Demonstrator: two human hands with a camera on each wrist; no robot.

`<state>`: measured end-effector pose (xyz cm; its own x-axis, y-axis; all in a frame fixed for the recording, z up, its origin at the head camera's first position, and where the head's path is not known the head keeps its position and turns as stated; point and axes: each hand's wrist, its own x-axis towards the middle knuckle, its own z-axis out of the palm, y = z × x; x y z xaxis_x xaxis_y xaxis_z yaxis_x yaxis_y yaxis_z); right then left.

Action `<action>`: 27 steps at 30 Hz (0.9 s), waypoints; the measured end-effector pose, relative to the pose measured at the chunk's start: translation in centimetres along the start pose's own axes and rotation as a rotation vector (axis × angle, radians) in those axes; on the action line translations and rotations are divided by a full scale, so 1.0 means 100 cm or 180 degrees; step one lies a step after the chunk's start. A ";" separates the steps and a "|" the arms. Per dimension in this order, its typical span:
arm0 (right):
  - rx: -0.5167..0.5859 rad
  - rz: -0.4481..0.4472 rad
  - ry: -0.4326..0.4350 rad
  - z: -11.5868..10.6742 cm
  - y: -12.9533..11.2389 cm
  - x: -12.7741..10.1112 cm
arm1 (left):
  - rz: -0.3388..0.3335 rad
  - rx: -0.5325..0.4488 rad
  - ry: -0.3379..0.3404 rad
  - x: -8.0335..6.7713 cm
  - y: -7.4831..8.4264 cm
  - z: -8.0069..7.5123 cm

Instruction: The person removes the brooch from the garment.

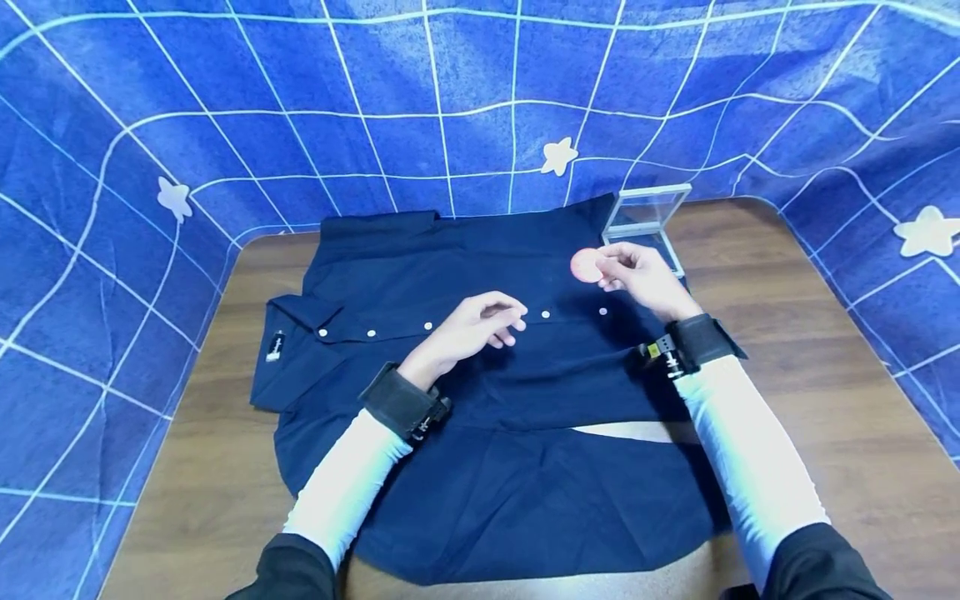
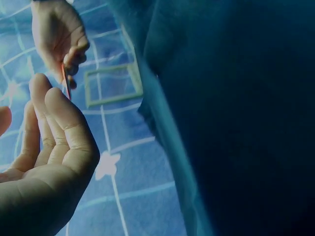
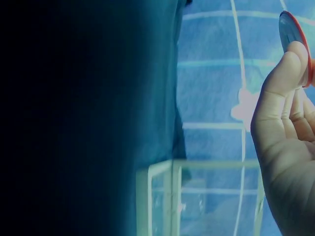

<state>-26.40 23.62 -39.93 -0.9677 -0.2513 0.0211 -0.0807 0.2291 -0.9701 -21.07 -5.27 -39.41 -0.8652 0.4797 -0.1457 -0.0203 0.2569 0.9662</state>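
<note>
Nearest the head camera are your two forearms in white sleeves, black cuffs at the elbows and a black wrist band on each. They reach over the hem of a dark navy shirt point(image 1: 480, 400) that lies flat on the wooden table point(image 1: 810, 358), collar to your left and a row of white buttons running across the middle.

Your left hand point(image 1: 472, 327) rests on the shirt just beside the button line, fingers loosely curled and holding nothing (the left wrist view shows them relaxed and nearly straight).

Your right hand point(image 1: 637, 275) is raised a little above the shirt's far right corner and pinches a small round pink disc point(image 1: 587, 266) between thumb and fingertips; in the right wrist view the disc stands edge-on at your fingertips point(image 3: 280, 83).

Just behind that hand a clear plastic box point(image 1: 647, 215) sits on the table with its lid tilted up, touching the shirt's edge. A blue cloth with white grid lines and stars point(image 1: 480, 92) hangs behind and around the table.
</note>
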 end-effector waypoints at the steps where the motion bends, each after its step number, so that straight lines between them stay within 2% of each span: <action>1: 0.0092 0.0038 0.0004 -0.004 0.001 0.001 | -0.0022 0.0014 -0.0034 0.005 0.001 0.003; 6: 0.0283 0.0167 -0.0009 -0.025 0.005 0.009 | -0.0064 0.0034 -0.0178 0.026 0.011 0.020; 14: 0.0036 0.0530 0.0201 -0.064 0.019 0.024 | -0.0057 0.0078 -0.0440 0.061 0.027 0.055; 20: -0.0254 0.0772 0.0132 -0.082 0.034 0.033 | -0.0169 0.0131 -0.0555 0.080 0.025 0.077; 27: -0.0418 0.0970 0.0123 -0.091 0.047 0.039 | -0.0302 0.0105 -0.0628 0.096 0.023 0.094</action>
<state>-32.76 32.28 -42.17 -0.9602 -0.1173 -0.2535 0.1862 0.4080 -0.8938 -24.73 7.87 -40.59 -0.7454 0.6061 -0.2776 -0.0778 0.3345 0.9392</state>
